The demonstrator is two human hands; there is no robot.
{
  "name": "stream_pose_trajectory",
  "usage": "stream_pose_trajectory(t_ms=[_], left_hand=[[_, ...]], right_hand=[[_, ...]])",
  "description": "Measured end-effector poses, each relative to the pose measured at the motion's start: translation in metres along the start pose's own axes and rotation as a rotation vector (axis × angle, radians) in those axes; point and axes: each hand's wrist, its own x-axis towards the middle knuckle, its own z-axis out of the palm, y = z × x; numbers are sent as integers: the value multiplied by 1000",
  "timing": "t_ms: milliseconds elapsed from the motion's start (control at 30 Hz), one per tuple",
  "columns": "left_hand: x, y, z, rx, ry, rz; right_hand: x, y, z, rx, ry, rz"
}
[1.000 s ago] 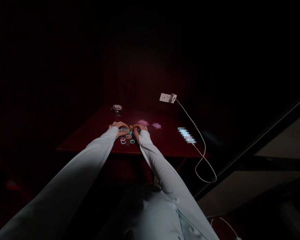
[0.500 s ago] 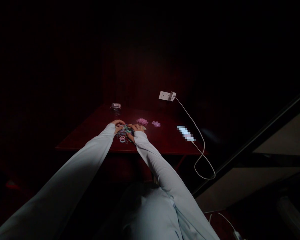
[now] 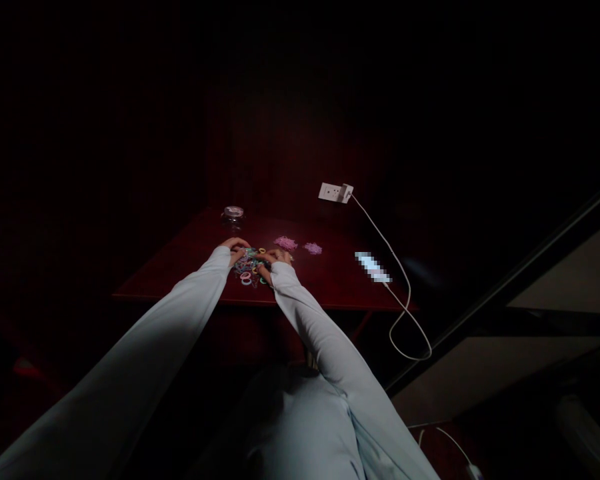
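A mixed pile of small coloured hair ties and elastic bands [image 3: 248, 265] lies near the front edge of the dark red table [image 3: 180, 267]. My left hand [image 3: 235, 247] rests at the pile's left side, its fingers curved and apart from the thumb. From the right, my right hand [image 3: 275, 259] reaches over the pile with fingers stretched out and thumb lower down. No held band can be made out in either hand. Beyond my right hand lie a heap of pink bands [image 3: 285, 243] and a smaller heap of purple bands [image 3: 313, 249].
A clear lidded jar [image 3: 234, 215] stands at the back left. A phone with a blurred bright screen [image 3: 373, 267] lies at the right, its white cable [image 3: 387, 240] running to a wall socket [image 3: 330, 192] and hanging past the table edge. The surroundings are very dark.
My right hand's fingers have shifted slightly and lifted a little, so more of the pile shows, including a yellow band at its back. My left hand is nearly unmoved.
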Motion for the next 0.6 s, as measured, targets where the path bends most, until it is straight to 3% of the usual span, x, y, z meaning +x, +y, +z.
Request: stream_pose_trajectory(t_ms=[333,600], left_hand=[[-4,7,-4,277,-19,171],[-9,11,4,427,17,140]], right_hand=[[4,11,7,3,50,57],[11,14,9,-14,44,93]])
